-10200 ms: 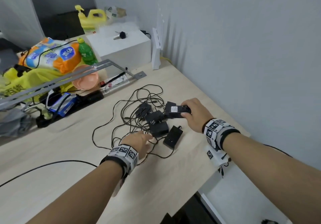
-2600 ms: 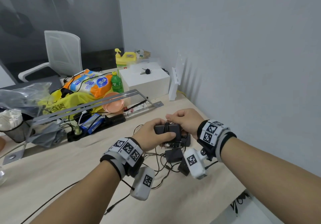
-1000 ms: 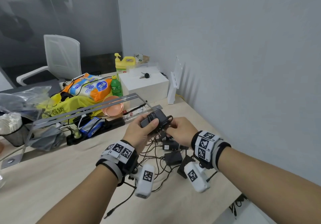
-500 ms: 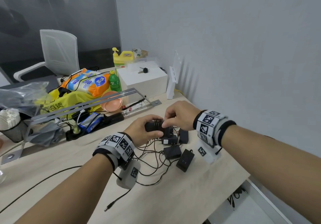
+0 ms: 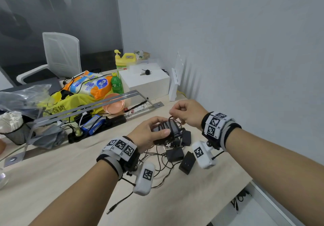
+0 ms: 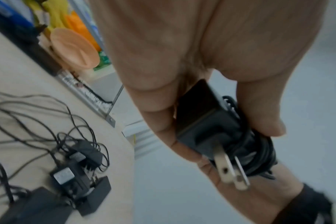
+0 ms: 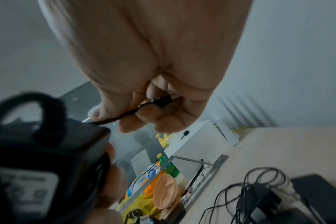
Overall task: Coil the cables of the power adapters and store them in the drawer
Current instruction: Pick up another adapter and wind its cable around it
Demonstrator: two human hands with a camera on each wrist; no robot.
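Note:
My left hand (image 5: pixel 150 134) grips a black power adapter (image 5: pixel 172 129) above the table, its cable wound in turns round the body; the left wrist view shows the adapter (image 6: pixel 207 121) with two metal prongs (image 6: pixel 230 171) sticking out below my thumb. My right hand (image 5: pixel 187 113), just right of it, pinches the thin cable near its barrel plug (image 7: pixel 161 100). Several other black adapters (image 5: pixel 177 153) lie on the light wooden table (image 5: pixel 175 204) in a tangle of cables (image 5: pixel 157 162) under both hands. No drawer is in view.
Behind the hands lie a grey metal bar (image 5: pixel 91 106), a pink bowl (image 5: pixel 114 104), a black power strip (image 5: pixel 98 127), a green bottle (image 5: pixel 116 83), a yellow bag (image 5: pixel 57 106) and a white box (image 5: pixel 145 82) with keys. The table's right edge drops to the floor.
Over ten seconds an adapter was lifted from the pile and its cable wound round it. In the last half second my right hand rose with the cable end above the adapter.

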